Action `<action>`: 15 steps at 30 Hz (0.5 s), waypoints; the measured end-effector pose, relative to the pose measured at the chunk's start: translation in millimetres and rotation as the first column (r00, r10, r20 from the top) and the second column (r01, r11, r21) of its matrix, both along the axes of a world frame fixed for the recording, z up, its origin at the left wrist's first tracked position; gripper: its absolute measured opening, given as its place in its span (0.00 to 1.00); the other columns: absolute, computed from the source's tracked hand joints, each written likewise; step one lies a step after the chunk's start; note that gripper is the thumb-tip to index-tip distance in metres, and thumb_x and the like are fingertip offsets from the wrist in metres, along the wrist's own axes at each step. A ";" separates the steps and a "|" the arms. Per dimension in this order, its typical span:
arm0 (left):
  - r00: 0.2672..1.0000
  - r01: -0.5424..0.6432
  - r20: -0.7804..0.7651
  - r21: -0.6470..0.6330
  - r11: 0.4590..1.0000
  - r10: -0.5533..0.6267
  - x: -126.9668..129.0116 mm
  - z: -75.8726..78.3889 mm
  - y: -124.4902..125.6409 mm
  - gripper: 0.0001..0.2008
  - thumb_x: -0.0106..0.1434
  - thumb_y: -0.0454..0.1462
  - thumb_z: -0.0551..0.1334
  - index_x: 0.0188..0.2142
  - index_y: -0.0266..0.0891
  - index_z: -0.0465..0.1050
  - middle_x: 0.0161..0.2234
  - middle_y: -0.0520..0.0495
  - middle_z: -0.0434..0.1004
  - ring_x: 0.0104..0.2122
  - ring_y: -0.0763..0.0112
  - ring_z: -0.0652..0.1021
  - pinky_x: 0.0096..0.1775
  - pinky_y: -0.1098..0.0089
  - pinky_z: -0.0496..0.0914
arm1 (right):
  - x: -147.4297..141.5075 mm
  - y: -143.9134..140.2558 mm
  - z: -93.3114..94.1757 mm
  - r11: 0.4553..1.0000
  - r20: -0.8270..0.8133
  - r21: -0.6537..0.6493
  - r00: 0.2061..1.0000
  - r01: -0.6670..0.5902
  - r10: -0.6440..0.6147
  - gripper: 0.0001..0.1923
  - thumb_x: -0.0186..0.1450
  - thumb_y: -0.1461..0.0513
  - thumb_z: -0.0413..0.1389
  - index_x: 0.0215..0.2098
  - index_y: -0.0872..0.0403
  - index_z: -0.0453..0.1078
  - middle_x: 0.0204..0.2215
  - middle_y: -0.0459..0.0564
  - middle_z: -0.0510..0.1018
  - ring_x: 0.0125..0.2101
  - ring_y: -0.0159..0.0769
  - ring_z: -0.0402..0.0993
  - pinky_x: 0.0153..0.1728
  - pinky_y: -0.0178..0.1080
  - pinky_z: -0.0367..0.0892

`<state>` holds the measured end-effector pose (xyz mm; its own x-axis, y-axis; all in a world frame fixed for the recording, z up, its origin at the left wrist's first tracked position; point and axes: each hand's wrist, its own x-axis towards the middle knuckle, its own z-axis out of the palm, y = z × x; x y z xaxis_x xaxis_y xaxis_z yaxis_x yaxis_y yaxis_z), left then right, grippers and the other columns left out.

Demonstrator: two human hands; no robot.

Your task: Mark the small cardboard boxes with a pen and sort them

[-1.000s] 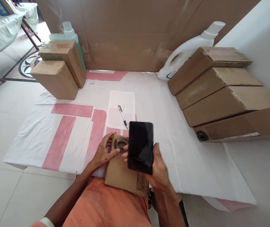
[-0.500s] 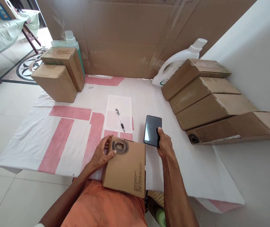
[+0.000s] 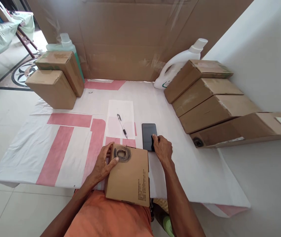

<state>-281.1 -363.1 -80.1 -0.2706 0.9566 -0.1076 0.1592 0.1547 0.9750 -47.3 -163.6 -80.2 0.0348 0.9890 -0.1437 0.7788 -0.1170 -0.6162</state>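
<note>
A brown cardboard box [image 3: 128, 179] stands at the table's front edge, close against the orange clothing. It has a round hole ringed with dark scribble near its top left corner and small printed text at lower right. My left hand [image 3: 103, 164] grips its left edge, thumb on the face beside the hole, fingers partly hidden behind the side. Right of the box, a black smartphone [image 3: 148, 136] with a dark screen appears to lie flat on the cloth. My right hand [image 3: 163, 148] holds its right edge, thumb on top and other fingers curled, partly out of sight.
A pen [image 3: 122, 125] lies on a white paper sheet [image 3: 113, 108] ahead of the box. Cartons [image 3: 54, 89] and a green-liquid jug [image 3: 66, 41] stand back left. Several cartons [image 3: 204, 115] and a white jug [image 3: 179, 62] line the right. A cardboard panel [image 3: 120, 42] closes the back.
My right hand has brought the smartphone left and down toward the cloth, nearer the box. The left hand keeps its grip on the box. The whole view has shifted slightly.
</note>
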 end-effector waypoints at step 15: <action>0.998 0.042 -0.042 0.050 0.998 -0.040 -5.3 1.7 -42.8 0.32 0.77 0.54 0.49 0.75 0.47 0.54 0.74 0.40 0.56 0.74 0.51 0.57 0.73 0.47 0.52 | 11.8 -177.2 1.7 0.955 -0.591 0.066 0.760 -0.288 0.270 0.34 0.76 0.44 0.47 0.76 0.43 0.52 0.75 0.52 0.56 0.73 0.49 0.53 0.72 0.58 0.51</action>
